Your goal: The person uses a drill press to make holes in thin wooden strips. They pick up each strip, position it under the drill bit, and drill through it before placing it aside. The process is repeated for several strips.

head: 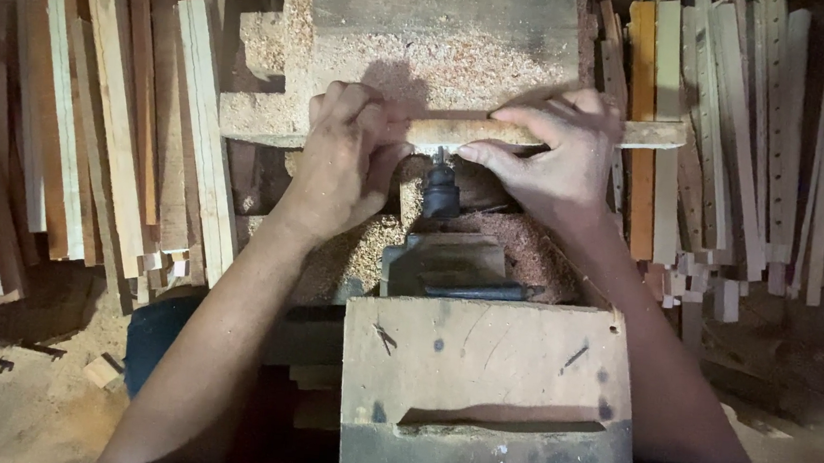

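Both my hands grip one narrow wooden stick that lies crosswise over a sawdust-covered work surface. My left hand clasps its left end. My right hand holds it further right, and the stick's bare end pokes out past my fingers. A dark drill chuck with a short bit points up at the stick's near side, between my two hands. The chuck belongs to a grey machine body.
A stack of wooden slats lies at the left and another stack of drilled slats at the right. A worn wooden box stands in front of the machine. Sawdust covers the floor, with a small wood offcut at lower left.
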